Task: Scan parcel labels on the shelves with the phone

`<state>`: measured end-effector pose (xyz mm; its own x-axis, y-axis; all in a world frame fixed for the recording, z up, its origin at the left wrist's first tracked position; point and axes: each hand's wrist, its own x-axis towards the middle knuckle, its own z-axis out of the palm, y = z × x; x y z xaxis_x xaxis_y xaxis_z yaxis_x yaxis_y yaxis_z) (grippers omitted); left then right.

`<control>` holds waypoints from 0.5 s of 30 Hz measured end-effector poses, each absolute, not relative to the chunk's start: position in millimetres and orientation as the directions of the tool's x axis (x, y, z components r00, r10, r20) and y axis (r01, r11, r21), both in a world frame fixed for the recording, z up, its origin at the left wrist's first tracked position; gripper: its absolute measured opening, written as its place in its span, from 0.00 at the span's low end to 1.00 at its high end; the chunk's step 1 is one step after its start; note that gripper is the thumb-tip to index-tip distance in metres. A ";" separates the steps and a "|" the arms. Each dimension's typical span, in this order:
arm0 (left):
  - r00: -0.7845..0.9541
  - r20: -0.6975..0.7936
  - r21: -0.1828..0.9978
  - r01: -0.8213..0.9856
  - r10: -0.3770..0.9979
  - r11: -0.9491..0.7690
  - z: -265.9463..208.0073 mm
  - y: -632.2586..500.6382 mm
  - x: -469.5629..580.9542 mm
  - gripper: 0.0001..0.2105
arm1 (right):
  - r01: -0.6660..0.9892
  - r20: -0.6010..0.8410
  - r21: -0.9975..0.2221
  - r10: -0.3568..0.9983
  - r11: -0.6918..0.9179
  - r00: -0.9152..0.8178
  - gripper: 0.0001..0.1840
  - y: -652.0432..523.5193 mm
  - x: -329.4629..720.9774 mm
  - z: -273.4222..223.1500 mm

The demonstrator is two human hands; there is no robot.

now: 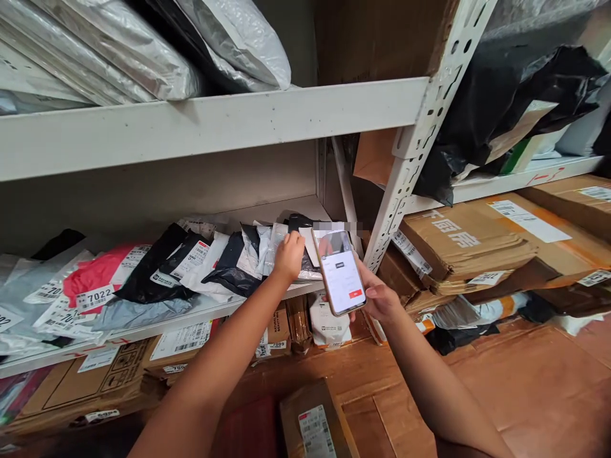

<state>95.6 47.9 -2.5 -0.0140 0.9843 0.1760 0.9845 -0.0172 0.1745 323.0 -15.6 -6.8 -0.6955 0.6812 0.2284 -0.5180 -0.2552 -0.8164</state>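
Note:
My right hand (pixel 379 296) holds a smartphone (pixel 344 280) upright, screen facing me, in front of the shelf edge. Its lit screen shows a camera picture on top and a white page with a red button. My left hand (pixel 289 256) is closed, fingers curled at the edge of a plastic mailing bag (pixel 275 245) on the middle shelf; the fingertips are partly hidden. Close to that hand lie a black mailing bag (pixel 233 267) and a white label (pixel 309 247). Farther left are a black parcel (pixel 155 270) and a pink parcel (pixel 102 277) labelled 7022.
A white shelf beam (pixel 214 130) crosses above my hands, and a perforated post (pixel 424 140) stands right. Cardboard boxes (pixel 468 242) fill the right rack. Under the middle shelf are more boxes (pixel 95 381) and a white package (pixel 329 324). A labelled box (pixel 296 413) sits on the floor.

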 end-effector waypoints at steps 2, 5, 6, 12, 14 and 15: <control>-0.006 0.141 0.181 0.983 0.990 -0.020 -3.0 50.8 105.0 0.14 | -0.535 0.219 -0.817 0.743 -0.215 -0.633 0.50 -12.4 334.0 -1.2; -0.132 0.133 0.202 0.974 0.982 0.103 -4.2 59.5 126.1 0.15 | -0.539 0.207 -0.827 0.803 -0.161 -0.559 0.49 -9.8 344.6 3.5; -0.188 0.136 0.211 0.965 0.973 0.157 -4.8 62.4 133.5 0.20 | -0.537 0.207 -0.830 0.813 -0.148 -0.544 0.49 -9.4 346.8 3.9; -0.334 0.184 0.244 0.927 0.924 0.287 -17.8 58.1 159.8 0.21 | -0.552 0.205 -0.819 0.821 -0.153 -0.532 0.49 -9.7 354.2 -0.8; -0.261 0.254 0.230 0.952 0.931 0.204 -27.3 46.9 160.6 0.13 | -0.549 0.201 -0.821 0.820 -0.157 -0.536 0.49 -8.8 356.7 -3.2; -0.208 0.289 0.217 0.965 0.935 0.148 -32.8 40.9 160.1 0.13 | -0.543 0.195 -0.825 0.823 -0.158 -0.534 0.49 -7.9 357.8 -4.2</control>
<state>160.1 40.9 -32.8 -0.2081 0.9345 0.2887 0.9650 0.1480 0.2166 357.8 -7.9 -4.2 -0.5343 0.8226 0.1946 -0.5432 -0.1577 -0.8246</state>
